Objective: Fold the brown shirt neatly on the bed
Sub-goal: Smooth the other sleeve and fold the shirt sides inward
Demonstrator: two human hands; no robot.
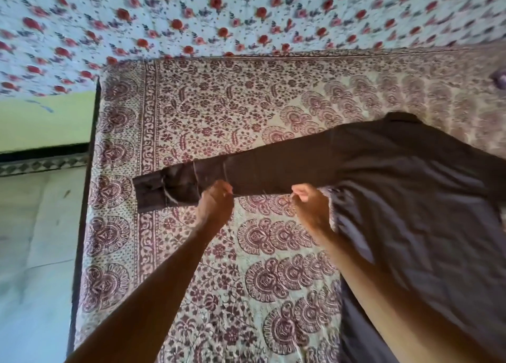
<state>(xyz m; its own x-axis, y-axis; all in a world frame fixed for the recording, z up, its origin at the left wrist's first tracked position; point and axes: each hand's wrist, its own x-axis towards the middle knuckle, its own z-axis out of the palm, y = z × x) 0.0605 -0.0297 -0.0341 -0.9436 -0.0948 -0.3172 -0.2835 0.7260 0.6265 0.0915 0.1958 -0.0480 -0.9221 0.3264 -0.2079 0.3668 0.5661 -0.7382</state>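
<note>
The brown shirt (410,198) lies spread on the bed (219,110), its body at the right and one long sleeve (260,171) stretched out to the left, cuff near the bed's left border. My left hand (215,202) pinches the sleeve's lower edge around its middle. My right hand (309,201) pinches the same lower edge closer to the armpit. Both forearms reach in from the bottom of the view, and my right forearm lies over the shirt's body.
The bed carries a cream sheet with a maroon floral print; its left edge (90,198) drops to a pale floor (32,239). A rose-print cloth (219,15) hangs behind the bed. A small dark object (499,78) sits at the far right.
</note>
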